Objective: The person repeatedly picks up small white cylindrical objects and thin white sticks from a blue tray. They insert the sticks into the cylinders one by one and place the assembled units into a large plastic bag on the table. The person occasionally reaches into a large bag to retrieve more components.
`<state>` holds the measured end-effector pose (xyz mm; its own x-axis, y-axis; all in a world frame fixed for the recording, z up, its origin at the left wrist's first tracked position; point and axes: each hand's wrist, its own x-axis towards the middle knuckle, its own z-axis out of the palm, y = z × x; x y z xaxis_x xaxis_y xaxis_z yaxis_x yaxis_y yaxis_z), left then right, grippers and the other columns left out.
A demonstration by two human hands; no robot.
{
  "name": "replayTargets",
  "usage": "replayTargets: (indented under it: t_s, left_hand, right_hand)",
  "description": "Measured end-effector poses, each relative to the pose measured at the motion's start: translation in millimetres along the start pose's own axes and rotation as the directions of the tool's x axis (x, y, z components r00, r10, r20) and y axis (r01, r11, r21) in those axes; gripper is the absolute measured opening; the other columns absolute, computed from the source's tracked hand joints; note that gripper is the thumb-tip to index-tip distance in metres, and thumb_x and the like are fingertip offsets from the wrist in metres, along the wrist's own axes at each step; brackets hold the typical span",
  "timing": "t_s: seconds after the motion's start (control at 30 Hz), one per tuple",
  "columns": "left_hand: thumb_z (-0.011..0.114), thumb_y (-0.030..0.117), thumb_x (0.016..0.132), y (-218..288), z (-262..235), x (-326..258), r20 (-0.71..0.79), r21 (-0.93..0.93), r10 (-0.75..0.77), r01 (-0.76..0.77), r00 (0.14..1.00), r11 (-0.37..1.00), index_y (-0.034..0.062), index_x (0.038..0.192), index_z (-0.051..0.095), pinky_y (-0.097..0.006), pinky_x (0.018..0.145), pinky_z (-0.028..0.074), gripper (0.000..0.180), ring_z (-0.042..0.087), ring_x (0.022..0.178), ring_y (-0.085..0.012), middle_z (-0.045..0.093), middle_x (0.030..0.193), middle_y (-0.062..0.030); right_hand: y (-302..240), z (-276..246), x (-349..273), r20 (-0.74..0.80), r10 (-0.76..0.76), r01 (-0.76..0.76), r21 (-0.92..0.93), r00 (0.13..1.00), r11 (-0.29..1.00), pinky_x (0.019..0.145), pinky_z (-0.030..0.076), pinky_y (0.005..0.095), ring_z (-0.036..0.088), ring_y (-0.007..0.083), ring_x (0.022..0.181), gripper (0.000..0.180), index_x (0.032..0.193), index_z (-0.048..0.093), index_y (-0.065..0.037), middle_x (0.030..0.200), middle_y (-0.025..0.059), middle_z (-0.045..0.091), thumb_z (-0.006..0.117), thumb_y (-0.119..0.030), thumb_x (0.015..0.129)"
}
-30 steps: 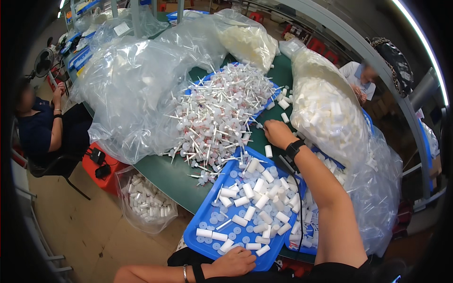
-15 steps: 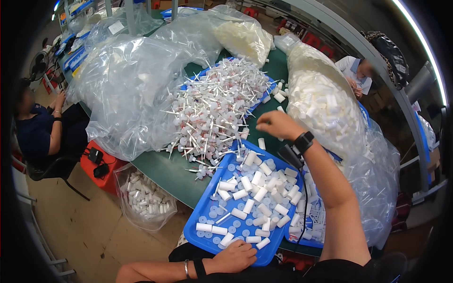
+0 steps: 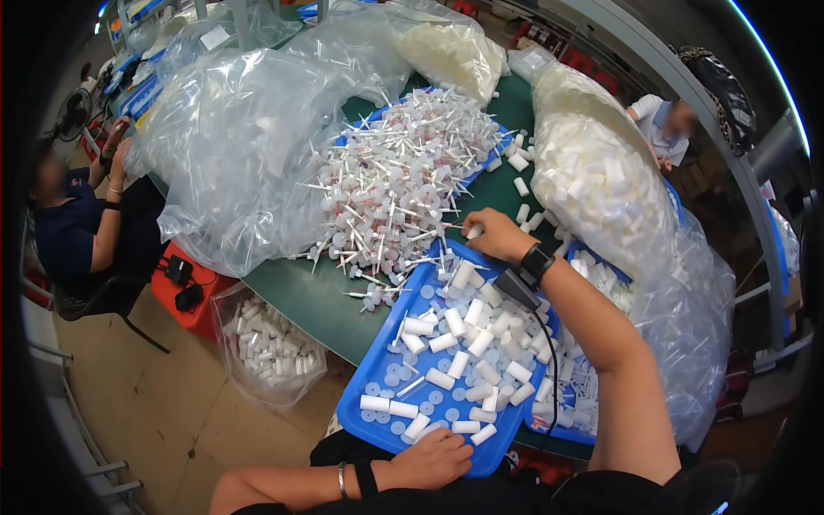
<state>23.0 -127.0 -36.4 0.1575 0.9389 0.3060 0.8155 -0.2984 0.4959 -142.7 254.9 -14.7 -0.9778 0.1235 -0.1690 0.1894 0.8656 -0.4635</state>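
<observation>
My right hand (image 3: pixel 498 236) is raised past the far corner of the near blue tray (image 3: pixel 365 390), thumb and fingers pinching a small white cylinder (image 3: pixel 475 231). At the tray's near edge my left hand (image 3: pixel 433 459) lies with its fingers curled over the rim; its thumb is hidden. Inside the tray are many loose white cylinders (image 3: pixel 442 342) mixed with translucent round discs (image 3: pixel 392 378). Just left of my right hand rises a big heap of white-stemmed parts with translucent discs (image 3: pixel 399 189).
Large clear plastic bags (image 3: pixel 249 163) cover the table's left side. An open bag of white cylinders (image 3: pixel 592 163) stands at right. A black corded device (image 3: pixel 517 290) hangs beside my right wrist. A bag of bottles (image 3: pixel 270 343) sits low left. Two other people sit nearby.
My right hand has come down and slightly left, and a white cylinder now shows in its fingertips. My left hand stays at the tray's edge. The view has shifted slightly.
</observation>
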Motion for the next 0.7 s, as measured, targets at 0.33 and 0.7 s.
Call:
replayTargets:
  t_s: [0.33,0.7]
  left_hand:
    - [0.064,0.016,0.085,-3,-10,6,0.053,-0.066,-0.020,0.024,0.998,0.998,0.0129,0.092,0.068,-0.034,0.086,0.044,0.009,0.056,0.092,-0.0179,0.053,0.090,0.0001]
    - [0.065,0.016,0.085,3,-10,-5,0.026,-0.057,-0.009,0.010,1.000,0.998,0.0130,0.081,0.065,-0.032,0.085,0.044,0.005,0.056,0.090,-0.0168,0.050,0.086,-0.0007]
  right_hand:
    - [-86,-105,-76,-0.055,-0.050,0.072,0.569,0.997,0.819,0.069,0.062,0.0308,0.068,0.0150,0.090,0.043,0.128,0.066,-0.001,0.113,0.0093,0.070,0.073,-0.030,0.098]
    - [45,-65,-133,0.224,0.051,0.079,-0.535,0.973,0.841,0.088,0.050,0.0418,0.067,0.0288,0.097,0.029,0.101,0.077,-0.013,0.092,0.0071,0.074,0.079,-0.020,0.073]
